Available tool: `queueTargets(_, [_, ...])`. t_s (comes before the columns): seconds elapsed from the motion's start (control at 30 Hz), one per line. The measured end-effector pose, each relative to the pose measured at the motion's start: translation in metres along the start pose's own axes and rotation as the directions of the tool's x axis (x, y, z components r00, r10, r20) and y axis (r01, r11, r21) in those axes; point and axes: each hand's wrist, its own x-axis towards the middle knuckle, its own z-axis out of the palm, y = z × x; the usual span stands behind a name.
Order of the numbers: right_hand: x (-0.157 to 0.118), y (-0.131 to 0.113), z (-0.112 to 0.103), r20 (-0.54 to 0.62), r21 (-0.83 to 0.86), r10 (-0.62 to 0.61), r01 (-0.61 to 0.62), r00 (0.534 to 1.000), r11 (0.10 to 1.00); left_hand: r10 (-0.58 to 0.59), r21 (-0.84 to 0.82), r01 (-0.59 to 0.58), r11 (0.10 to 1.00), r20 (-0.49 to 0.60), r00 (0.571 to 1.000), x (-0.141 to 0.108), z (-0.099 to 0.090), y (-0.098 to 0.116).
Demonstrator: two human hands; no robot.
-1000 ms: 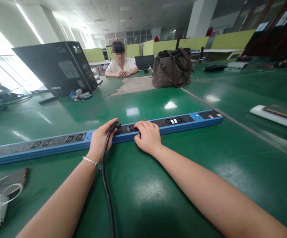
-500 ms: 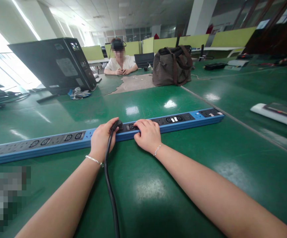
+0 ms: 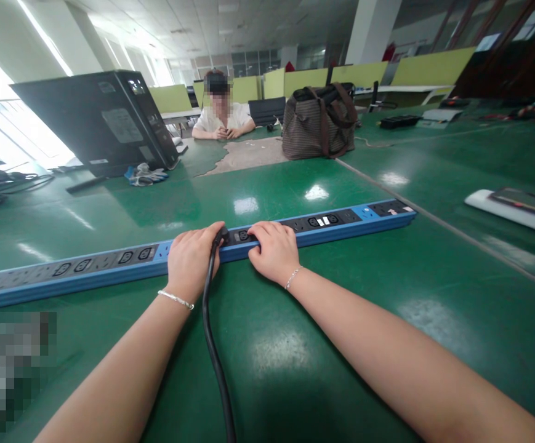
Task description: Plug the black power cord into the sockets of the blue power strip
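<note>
Hands (image 3: 192, 261) (image 3: 274, 252) at power strip (image 3: 234, 253), bag (image 3: 304, 126) beyond

Power strip (image 3: 234, 251) lies across table (image 3: 276, 369); bag (image 3: 311, 126) stands behind it; computer case (image 3: 76, 132), behind left.

1. Glossy green table (image 3: 387, 271), crossed on the right by a pale seam (image 3: 378, 185); toward the far side is a ragged-edged, beige bare patch (image 3: 249, 155).
2. Long blue-and-black power strip (image 3: 236, 251), lying flat across the near part, its right end near the seam.
3. Far left: a big black computer (image 3: 96, 123), gloves (image 3: 146, 175) just beside its base, and tangled cables (image 3: 31, 183) further left.
4. Far middle: a brown bag (image 3: 316, 126), upright beside the patch.
5. Right: a white, dark-topped device (image 3: 519, 210).
</note>
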Motion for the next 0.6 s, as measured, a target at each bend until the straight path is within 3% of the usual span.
queueTargets(0.6, [0.001,0.0,-0.001,0.023,-0.029,0.002,-0.001,1.0,1.0,0.048,-0.003,-0.048,0.999,-0.04,0.998,-0.011,0.009,0.002])
